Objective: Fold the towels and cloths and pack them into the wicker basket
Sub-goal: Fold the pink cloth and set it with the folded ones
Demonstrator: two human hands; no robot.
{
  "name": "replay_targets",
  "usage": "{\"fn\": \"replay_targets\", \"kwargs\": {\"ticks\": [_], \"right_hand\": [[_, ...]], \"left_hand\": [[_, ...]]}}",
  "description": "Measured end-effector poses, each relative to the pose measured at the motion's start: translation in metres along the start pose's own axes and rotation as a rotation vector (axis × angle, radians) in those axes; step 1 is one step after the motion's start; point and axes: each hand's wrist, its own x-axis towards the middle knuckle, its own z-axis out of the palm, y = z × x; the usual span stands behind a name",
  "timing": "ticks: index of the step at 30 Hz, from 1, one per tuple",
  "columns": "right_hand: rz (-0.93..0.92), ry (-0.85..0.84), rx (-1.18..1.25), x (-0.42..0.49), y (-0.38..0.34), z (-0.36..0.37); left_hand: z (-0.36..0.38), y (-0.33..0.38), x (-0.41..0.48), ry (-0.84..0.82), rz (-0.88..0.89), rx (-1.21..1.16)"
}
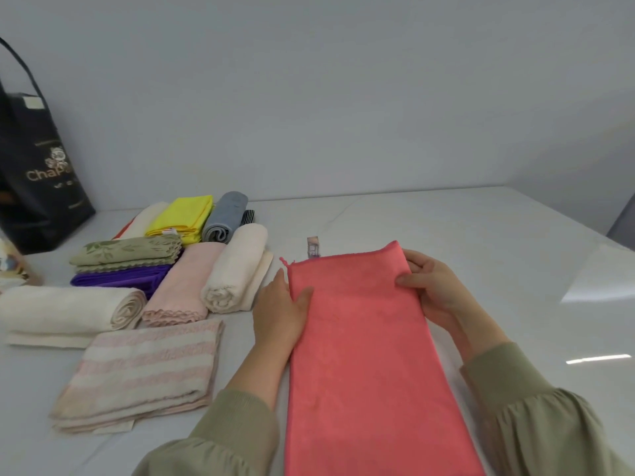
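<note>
Coral towel, a long strip running away from the surface's near edge, lies between the hands: right hand grip pinches its far corner, left hand rests flat-fingered on its side.

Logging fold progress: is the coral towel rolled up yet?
No, the coral towel lies flat in a long strip, left hand and right hand at its far end.

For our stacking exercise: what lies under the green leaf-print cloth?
A folded purple cloth shows along its near edge; anything else under the green leaf-print cloth is covered.
</note>
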Motion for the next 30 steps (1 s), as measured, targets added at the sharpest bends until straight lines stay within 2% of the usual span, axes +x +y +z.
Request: {"fn": "replay_targets", "kwargs": {"ticks": [3,6,8,10,13,15,18,21,24,25,27,30], "right_hand": [[-0.004,-0.03,-0.003,-0.003,-0.004,0.001],[-0.013,0.042,-0.177,-0.004,-0.004,-0.001],[-0.071,0.13,-0.379,-0.006,-0.004,-0.002],[-0.134,0.228,-0.575,-0.007,-0.007,-0.005],[-0.099,0.268,-0.665,-0.008,-0.014,-0.01],[-0.04,0.251,-0.624,-0.008,-0.014,-0.014],[0.026,0.233,-0.409,-0.006,-0.009,-0.005],[-0.056,0.188,-0.154,0.003,-0.003,0.007],[-0.073,0.194,0.192,0.008,-0.006,0.013],[-0.059,0.213,0.222,0.008,-0.006,0.013],[-0.046,0.258,0.11,0.003,-0.002,0.013],[-0.02,0.275,-0.021,-0.006,0.006,0.009]], "left_hand": [[-0.006,0.01,0.001,-0.033,-0.091,-0.205],[-0.012,0.009,0.002,-0.054,-0.142,-0.459],[-0.015,0.006,0.004,-0.011,-0.096,-0.416],[-0.019,0.006,0.004,0.044,-0.03,-0.274],[-0.028,0.013,0.002,0.05,0.01,-0.166],[-0.031,0.016,0.002,-0.011,-0.045,-0.273],[-0.031,0.027,-0.001,-0.11,-0.214,-0.638],[-0.031,0.034,0.001,-0.122,-0.246,-0.994],[-0.033,0.034,0.005,-0.126,-0.295,-1.128],[-0.033,0.033,0.005,-0.11,-0.319,-1.131],[-0.031,0.028,0.002,-0.07,-0.359,-1.12],[-0.031,0.022,-0.006,-0.098,-0.414,-1.134]]}}
